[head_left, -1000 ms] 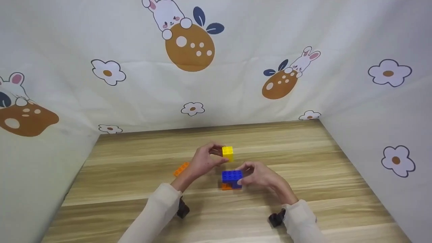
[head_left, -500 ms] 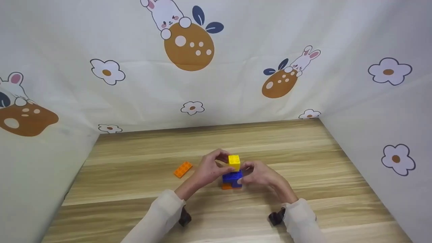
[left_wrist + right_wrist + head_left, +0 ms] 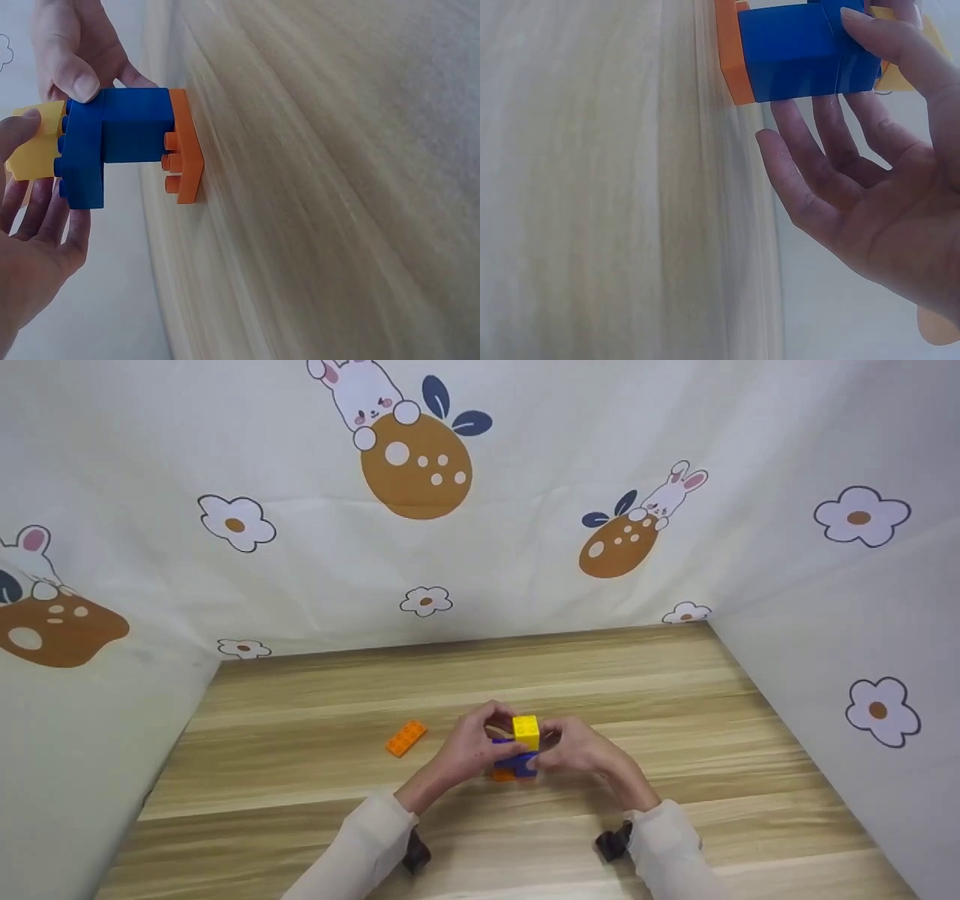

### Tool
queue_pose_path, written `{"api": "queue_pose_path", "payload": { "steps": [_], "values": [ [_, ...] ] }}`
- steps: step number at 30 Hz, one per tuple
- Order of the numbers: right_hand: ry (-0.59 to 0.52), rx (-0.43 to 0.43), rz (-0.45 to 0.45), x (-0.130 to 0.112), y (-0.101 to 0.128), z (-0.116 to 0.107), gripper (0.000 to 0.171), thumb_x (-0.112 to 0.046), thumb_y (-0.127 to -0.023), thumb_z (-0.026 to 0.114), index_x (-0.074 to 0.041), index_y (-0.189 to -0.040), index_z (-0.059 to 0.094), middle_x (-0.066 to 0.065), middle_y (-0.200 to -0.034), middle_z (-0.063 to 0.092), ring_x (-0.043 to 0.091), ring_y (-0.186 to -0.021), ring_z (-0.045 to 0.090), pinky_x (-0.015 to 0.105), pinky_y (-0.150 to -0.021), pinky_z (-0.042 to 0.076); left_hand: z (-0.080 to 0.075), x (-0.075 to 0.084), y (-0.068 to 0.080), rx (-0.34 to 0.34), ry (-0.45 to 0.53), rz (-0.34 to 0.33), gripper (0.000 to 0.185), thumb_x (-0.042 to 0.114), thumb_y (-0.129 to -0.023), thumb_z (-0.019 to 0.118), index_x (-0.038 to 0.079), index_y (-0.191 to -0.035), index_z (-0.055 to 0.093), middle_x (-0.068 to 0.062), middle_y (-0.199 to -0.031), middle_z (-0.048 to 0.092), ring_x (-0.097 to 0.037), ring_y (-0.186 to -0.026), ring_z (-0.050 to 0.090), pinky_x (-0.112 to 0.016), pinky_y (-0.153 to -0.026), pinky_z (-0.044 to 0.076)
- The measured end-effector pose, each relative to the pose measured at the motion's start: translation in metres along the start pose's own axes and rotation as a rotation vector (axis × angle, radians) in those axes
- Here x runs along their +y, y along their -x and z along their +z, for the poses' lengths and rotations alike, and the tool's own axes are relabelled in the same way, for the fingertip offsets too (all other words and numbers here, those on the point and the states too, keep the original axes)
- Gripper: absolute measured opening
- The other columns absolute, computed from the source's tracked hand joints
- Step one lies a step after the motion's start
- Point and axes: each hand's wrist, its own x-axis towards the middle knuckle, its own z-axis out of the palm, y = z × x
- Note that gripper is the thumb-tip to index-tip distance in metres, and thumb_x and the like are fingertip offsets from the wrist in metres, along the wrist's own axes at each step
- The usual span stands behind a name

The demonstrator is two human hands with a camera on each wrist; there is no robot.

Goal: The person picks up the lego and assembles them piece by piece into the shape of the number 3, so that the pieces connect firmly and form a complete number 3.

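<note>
A small stack stands on the wooden table (image 3: 675, 712): an orange plate (image 3: 186, 154) at the bottom, blue bricks (image 3: 124, 135) on it, and a yellow brick (image 3: 526, 731) on top. My left hand (image 3: 501, 736) pinches the yellow brick (image 3: 34, 142) from the left, thumb over it and fingers (image 3: 45, 217) beneath. From the right, my right hand (image 3: 547, 741) holds the stack, its thumb (image 3: 885, 45) lying on the blue brick (image 3: 802, 52). In the right wrist view its other fingers (image 3: 810, 172) spread loosely below the stack.
A loose orange brick (image 3: 406, 737) lies flat on the table left of my hands. Printed fabric walls (image 3: 480, 547) close the table in at the back and on both sides. Black wrist mounts (image 3: 613, 844) sit near the front edge.
My left hand has carried the yellow brick down and to the right, from above the table onto the top of the blue stack. The right hand has stayed on the stack.
</note>
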Motion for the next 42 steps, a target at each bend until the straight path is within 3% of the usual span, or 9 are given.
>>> {"api": "queue_pose_path", "payload": {
  "steps": [6, 14, 29, 36, 42],
  "values": [
    [0.000, -0.003, 0.008, 0.001, -0.001, 0.001, 0.037, -0.015, -0.072, 0.085, -0.004, -0.104, 0.071, 0.005, -0.098, 0.072, 0.017, -0.088, 0.060, 0.027, -0.082, 0.050, 0.001, -0.002, 0.000, -0.010, -0.032, -0.033, 0.042, 0.034, -0.085, 0.080, 0.016, -0.117, 0.060, -0.002, -0.115, 0.067, -0.017, -0.105, 0.066, -0.039, -0.096, 0.056],
    [0.005, 0.000, 0.028, -0.001, -0.001, 0.001, 0.038, -0.014, -0.072, 0.085, -0.004, -0.107, 0.072, 0.004, -0.098, 0.073, 0.015, -0.089, 0.061, 0.029, -0.085, 0.051, 0.000, -0.003, 0.002, -0.005, -0.071, 0.052, 0.039, 0.034, -0.085, 0.080, 0.013, -0.114, 0.064, -0.003, -0.111, 0.071, -0.019, -0.102, 0.067, -0.040, -0.094, 0.056],
    [0.018, 0.009, 0.054, -0.001, 0.000, 0.004, 0.043, -0.005, -0.070, 0.085, -0.003, -0.111, 0.071, 0.007, -0.102, 0.073, 0.019, -0.093, 0.061, 0.040, -0.095, 0.051, 0.003, -0.007, 0.004, 0.029, -0.063, 0.038, 0.034, 0.032, -0.083, 0.082, 0.017, -0.109, 0.067, -0.001, -0.110, 0.072, -0.016, -0.100, 0.068, -0.037, -0.092, 0.058],
    [0.008, 0.008, 0.012, 0.001, -0.001, 0.005, 0.042, -0.002, -0.069, 0.084, -0.001, -0.109, 0.072, 0.007, -0.101, 0.073, 0.018, -0.090, 0.061, 0.037, -0.091, 0.052, 0.000, 0.000, 0.000, -0.030, -0.117, 0.014, 0.029, 0.029, -0.083, 0.083, 0.017, -0.105, 0.068, 0.000, -0.108, 0.073, -0.016, -0.100, 0.067, -0.038, -0.094, 0.057],
    [-0.009, 0.010, 0.035, 0.001, -0.001, 0.005, 0.044, -0.004, -0.068, 0.085, -0.001, -0.109, 0.071, 0.007, -0.100, 0.073, 0.018, -0.090, 0.062, 0.034, -0.089, 0.053, -0.003, 0.008, -0.005, -0.059, -0.165, 0.052, 0.026, 0.023, -0.082, 0.084, 0.012, -0.101, 0.070, -0.004, -0.103, 0.075, -0.018, -0.095, 0.069, -0.036, -0.089, 0.059]
  ]
}}
